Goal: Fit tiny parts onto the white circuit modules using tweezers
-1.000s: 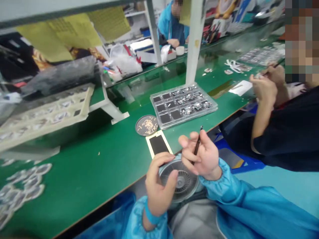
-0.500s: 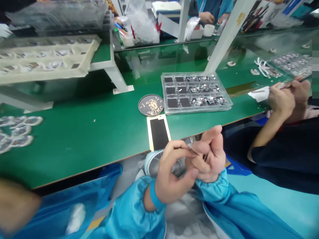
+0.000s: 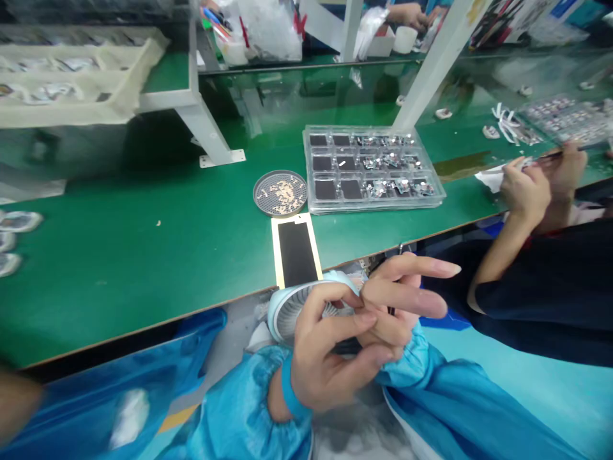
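Observation:
My left hand [image 3: 330, 354], with a blue band at the wrist, is closed, its fingertips and thumb meeting my right hand in front of my lap. My right hand [image 3: 400, 300] has two fingers stretched out to the right while the others bend in against my left fingertips. A small dark bit shows between the right fingers; what the two hands pinch is too hidden to name. Just beyond them, at the bench edge, lies a black pad with a pale yellow border [image 3: 297, 254]. Behind that pad sits a round grey perforated dish [image 3: 280, 193] of small beige pieces.
A clear compartment tray [image 3: 376, 206] with dark squares and small electronic parts stands on the green bench [image 3: 158, 275]. Under the bench edge is a pale blue fan [image 3: 287, 310]. A co-worker's hands [image 3: 531, 185] are at the right. White shelf legs [image 3: 208, 137] rise at the back.
Two fingers of my right hand have straightened out to the right. My left fingers remain against the right hand. The view has shifted slightly, so the bench things sit higher and further left.

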`<state>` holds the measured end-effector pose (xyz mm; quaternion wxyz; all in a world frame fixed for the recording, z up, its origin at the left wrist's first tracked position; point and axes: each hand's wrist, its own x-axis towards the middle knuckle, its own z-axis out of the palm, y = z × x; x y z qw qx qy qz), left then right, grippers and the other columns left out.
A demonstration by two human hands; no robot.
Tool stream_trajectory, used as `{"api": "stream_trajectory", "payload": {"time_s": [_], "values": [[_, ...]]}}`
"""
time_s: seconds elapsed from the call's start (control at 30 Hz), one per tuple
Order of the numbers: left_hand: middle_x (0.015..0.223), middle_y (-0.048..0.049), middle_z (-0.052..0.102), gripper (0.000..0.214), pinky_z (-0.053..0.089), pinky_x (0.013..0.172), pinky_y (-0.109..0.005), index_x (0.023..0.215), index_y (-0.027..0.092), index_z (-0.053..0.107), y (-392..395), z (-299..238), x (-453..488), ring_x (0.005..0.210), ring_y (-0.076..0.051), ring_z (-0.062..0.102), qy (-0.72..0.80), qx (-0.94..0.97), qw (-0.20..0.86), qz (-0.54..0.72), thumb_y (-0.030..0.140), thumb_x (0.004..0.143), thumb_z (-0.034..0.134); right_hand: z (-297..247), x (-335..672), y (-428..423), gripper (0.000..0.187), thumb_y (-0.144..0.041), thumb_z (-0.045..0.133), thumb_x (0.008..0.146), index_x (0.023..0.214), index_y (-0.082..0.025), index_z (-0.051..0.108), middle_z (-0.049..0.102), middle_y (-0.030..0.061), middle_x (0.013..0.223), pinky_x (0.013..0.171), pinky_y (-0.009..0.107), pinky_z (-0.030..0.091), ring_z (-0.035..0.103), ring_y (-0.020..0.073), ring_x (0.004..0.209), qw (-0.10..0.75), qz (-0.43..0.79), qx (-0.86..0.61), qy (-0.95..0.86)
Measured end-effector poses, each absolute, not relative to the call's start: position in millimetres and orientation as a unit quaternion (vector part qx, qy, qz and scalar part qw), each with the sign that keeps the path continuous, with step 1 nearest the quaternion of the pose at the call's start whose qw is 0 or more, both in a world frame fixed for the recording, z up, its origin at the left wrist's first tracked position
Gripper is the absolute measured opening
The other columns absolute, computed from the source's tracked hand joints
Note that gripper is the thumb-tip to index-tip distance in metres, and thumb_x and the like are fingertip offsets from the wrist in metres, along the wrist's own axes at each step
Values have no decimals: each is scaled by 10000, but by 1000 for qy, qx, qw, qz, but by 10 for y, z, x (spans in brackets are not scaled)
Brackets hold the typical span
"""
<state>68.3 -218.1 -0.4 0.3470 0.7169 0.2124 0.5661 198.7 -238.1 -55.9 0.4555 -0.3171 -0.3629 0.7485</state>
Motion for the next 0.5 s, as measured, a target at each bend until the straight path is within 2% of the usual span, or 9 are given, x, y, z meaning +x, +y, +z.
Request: {"api": "stream_trajectory", "payload": {"time_s": [0.1, 0.2, 0.3, 0.4, 0.5], "values": [[1141, -99, 628, 299, 597, 788, -351, 1250, 218, 667, -2130, -1, 690, 983, -194, 626, 202, 735, 315, 566, 266, 955, 680, -484, 1996, -2382, 918, -856, 15, 872, 941, -235, 688, 708, -28, 974, 365, 99, 167, 97, -96, 322, 556, 783, -202, -193], [1137, -110, 632, 270, 604, 812, -335, 1207, 164, 666, -2110, -48, 657, 1009, -191, 642, 200, 736, 317, 563, 242, 949, 683, -420, 2006, -2360, 829, -847, 48, 905, 1106, -337, 670, 736, -6, 1116, 312, 102, 143, 73, -77, 302, 601, 774, -168, -107], [1130, -108, 642, 251, 598, 853, -343, 1167, 148, 668, -2112, -134, 592, 1042, -198, 658, 214, 734, 308, 566, 254, 940, 693, -386, 2018, -2308, 794, -859, 88, 911, 1143, -353, 653, 742, 25, 1174, 284, 126, 147, 77, -55, 300, 583, 796, -137, -86], [1169, -112, 675, 271, 573, 942, -383, 1184, 151, 667, -2116, -236, 498, 1102, -221, 663, 236, 744, 293, 552, 194, 917, 696, -338, 2035, -2236, 800, -852, 70, 925, 1079, -317, 645, 758, 35, 1130, 266, 151, 184, 86, -27, 298, 548, 823, -123, -82], [1174, -103, 706, 314, 553, 971, -394, 1179, 162, 670, -2107, -325, 397, 1122, -232, 667, 268, 749, 298, 528, 100, 872, 691, -294, 2031, -2161, 766, -724, 10, 1005, 1019, -264, 623, 770, 72, 1062, 269, 167, 219, 109, -7, 299, 498, 851, -123, -113]]}}
